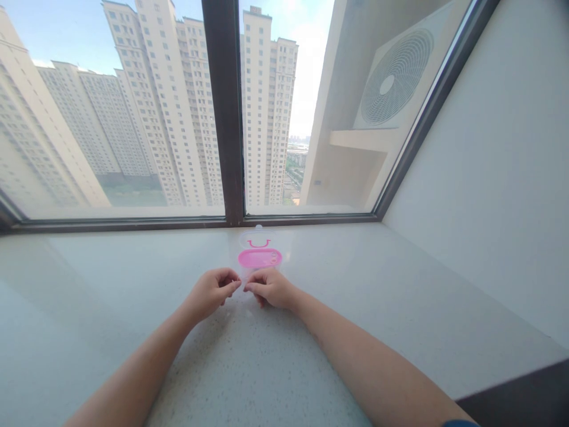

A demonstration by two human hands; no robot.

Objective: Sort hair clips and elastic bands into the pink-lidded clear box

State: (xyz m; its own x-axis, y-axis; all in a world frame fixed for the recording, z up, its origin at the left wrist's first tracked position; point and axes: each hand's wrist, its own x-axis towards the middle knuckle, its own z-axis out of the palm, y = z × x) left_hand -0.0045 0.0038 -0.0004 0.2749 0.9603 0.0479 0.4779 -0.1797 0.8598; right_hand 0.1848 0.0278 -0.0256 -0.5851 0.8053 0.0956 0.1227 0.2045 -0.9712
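Observation:
My left hand (pixel 212 293) and my right hand (pixel 274 289) meet closely above the pale speckled counter, fingertips almost touching. Thumb and fingers are pinched on both sides; whatever they hold is too small to make out. Just behind my right hand stands a small oval pink container (pixel 258 258), open at the top, with a few tiny things at its right end. Its clear lid (pixel 259 235) is tipped back toward the window and carries a pink handle (pixel 259 244). My right hand hides part of the container's front.
The counter (pixel 111 320) is a wide windowsill running to a dark window frame (pixel 133 226). A white wall (pixel 493 196) rises on the right. A dark edge (pixel 520 391) shows at the lower right. Beyond the glass are tower blocks and an air-conditioner unit (pixel 395 80).

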